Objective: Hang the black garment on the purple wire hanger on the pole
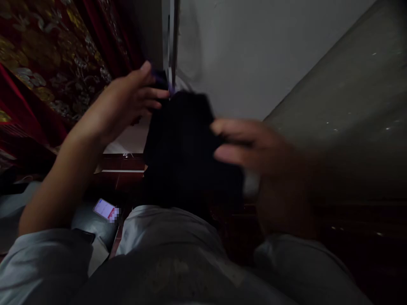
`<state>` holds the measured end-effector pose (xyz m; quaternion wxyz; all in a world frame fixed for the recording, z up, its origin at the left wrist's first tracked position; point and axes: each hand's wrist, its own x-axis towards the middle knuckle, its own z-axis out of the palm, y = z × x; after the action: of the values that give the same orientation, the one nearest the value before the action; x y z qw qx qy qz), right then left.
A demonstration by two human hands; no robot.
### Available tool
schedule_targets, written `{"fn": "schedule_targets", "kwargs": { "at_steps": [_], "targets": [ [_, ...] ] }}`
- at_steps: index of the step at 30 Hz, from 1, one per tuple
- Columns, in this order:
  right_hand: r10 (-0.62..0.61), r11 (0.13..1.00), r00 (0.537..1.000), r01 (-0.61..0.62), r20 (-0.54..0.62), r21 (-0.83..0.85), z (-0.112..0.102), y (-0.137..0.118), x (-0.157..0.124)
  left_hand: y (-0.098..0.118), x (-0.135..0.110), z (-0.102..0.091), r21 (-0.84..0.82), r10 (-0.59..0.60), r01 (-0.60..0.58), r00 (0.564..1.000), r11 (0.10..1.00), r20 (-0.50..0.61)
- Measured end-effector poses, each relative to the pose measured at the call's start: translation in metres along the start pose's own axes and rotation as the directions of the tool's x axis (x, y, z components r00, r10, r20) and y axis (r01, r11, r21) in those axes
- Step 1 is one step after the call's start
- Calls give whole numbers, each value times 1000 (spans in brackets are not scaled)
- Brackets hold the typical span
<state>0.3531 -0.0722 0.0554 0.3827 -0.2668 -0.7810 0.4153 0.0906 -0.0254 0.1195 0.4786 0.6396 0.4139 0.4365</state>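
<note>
A black cloth item point(184, 148), too dark to tell what kind of garment, hangs in front of me below a narrow upright edge. My left hand point(127, 95) is at its upper left, fingers stretched and thumb raised apart from them. Something purple point(158, 77), partly hidden, shows just past that thumb. On the other side, my right hand point(251, 142) reaches the cloth's right edge. Motion blurs it, but its thumb and forefinger look apart, with darkness between them.
A pale wall point(241, 55) fills the back, with a grey-green surface point(346, 97) to the right. Red and gold patterned fabric point(47, 51) hangs at left. Below it, a lit phone point(104, 209) lies on a grey seat-like surface point(92, 222). Dark red tiles point(127, 180) cover the floor.
</note>
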Motion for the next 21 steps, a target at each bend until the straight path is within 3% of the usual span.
{"fn": "schedule_targets", "kwargs": {
  "at_steps": [1,3,5,6,7,9,11,12,14,17,19,21],
  "targets": [
    [-63,996,980,73,187,-51,17,-5,3,-3,-8,3,-103,-75,79,996,992,40],
    [-112,981,887,170,448,-91,45,-4,14,-13,-24,1,-227,-111,122,992,966,60],
    [-99,975,828,192,552,-113,57,10,26,-22,-42,-12,-203,-117,127,991,971,59],
    [-98,973,838,195,536,-126,56,20,33,-25,-50,-21,-137,-131,138,990,981,60],
    [-108,970,878,195,466,-143,51,31,38,-26,-58,-32,-48,-144,147,988,988,57],
    [-140,966,972,176,189,-188,33,55,48,-24,-70,-55,141,-167,159,985,977,43],
    [-120,968,987,91,-112,-236,14,80,54,-21,-75,-76,294,-156,145,988,945,16],
    [-78,973,978,31,-195,-231,7,92,56,-21,-75,-84,350,-127,116,992,929,9],
    [82,986,972,-111,-220,-124,1,114,59,-23,-69,-94,457,-5,1,1000,889,7],
    [344,931,907,-297,-242,210,6,137,63,-35,-48,-98,613,270,-217,963,759,6],
    [388,890,837,-230,-386,394,7,142,70,-45,-28,-99,666,435,-313,900,677,-20],
    [308,900,777,-51,-549,432,0,138,82,-54,-6,-99,662,515,-369,856,653,-31]
  ]
}}
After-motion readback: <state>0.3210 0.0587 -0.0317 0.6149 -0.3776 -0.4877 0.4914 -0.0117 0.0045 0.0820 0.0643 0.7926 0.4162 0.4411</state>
